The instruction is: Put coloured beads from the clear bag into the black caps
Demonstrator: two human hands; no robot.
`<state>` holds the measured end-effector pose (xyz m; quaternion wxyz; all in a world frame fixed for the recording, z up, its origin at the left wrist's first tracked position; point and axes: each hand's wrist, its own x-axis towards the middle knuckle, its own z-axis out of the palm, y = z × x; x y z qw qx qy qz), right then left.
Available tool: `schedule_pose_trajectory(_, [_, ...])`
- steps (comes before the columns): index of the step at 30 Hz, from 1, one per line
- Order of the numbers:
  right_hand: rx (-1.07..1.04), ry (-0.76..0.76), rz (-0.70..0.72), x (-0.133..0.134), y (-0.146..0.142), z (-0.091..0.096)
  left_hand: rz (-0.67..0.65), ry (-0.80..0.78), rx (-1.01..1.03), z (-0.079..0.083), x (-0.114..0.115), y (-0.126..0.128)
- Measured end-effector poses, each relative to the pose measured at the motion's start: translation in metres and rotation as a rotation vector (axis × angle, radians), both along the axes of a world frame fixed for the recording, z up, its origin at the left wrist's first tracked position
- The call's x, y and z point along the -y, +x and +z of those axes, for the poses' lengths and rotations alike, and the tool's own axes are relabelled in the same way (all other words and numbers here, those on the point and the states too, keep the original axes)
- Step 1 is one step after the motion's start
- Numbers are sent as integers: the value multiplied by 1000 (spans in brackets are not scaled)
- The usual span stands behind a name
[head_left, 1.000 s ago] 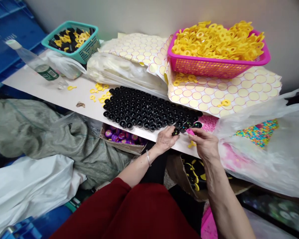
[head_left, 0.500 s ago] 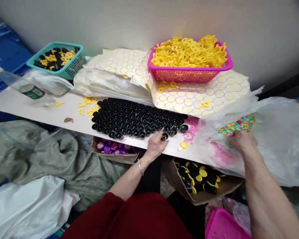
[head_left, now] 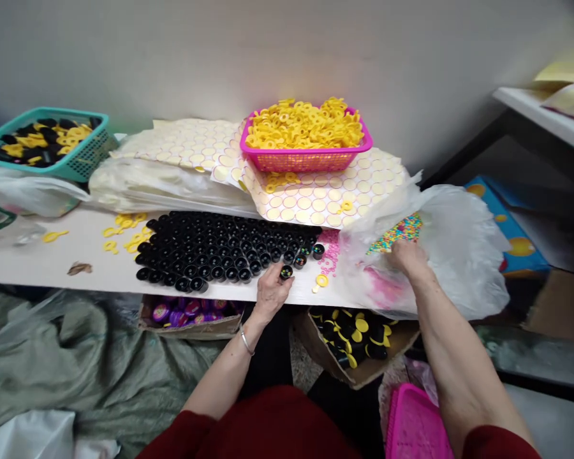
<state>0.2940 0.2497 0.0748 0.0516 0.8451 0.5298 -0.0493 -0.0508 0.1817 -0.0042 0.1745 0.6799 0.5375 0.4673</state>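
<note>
My left hand is at the table's front edge, its fingers curled round a small black cup with coloured bits inside. Beside it stand tight rows of black cups; a few at the right end also hold coloured bits. My right hand is closed at the near side of a heap of multicoloured beads in an open clear plastic bag. Its fingertips are hidden, so what they grip does not show. Pink beads and a yellow ring piece lie between the hands.
A pink basket of yellow ring pieces stands on circle-printed sheets at the back. A teal basket sits far left. Below the table edge are a box of purple items and a carton of black-and-yellow pieces.
The view has turned to the right, so the table things sit further left. My left hand stays at the same cup; my right hand stays at the beads in the bag.
</note>
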Motion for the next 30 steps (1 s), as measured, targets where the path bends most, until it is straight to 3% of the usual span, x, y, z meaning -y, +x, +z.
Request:
schedule_pose_trajectory(6, [5,-85,8,8,5,2,20,-33,-8,2,-2,0])
schedule_pose_trajectory(12, [14,-119,93,-3,3,-1,18,-28,8,3,-2,0])
schedule_pose_trajectory(15, [47,16,99,-14,3,-5,22,-25,-9,3,-1,1])
schedule_pose_trajectory(18, [-101,159,138,-24,2,-14,23,-15,-14,3,-1,1])
schedule_pose_trajectory(22, [-245,218,178,-25,9,-27,25,5,-9,2,0,2])
schedule_pose_trajectory(24, [-352,363,102,-17,14,-34,13,13,-10,1,0,2])
schedule_pose_trajectory(28, [-766,832,-195,8,19,-38,-6,6,-5,0,1,2])
schedule_pose_trajectory(30, [-937,929,-213,19,13,-32,-10,-9,-3,1,1,2])
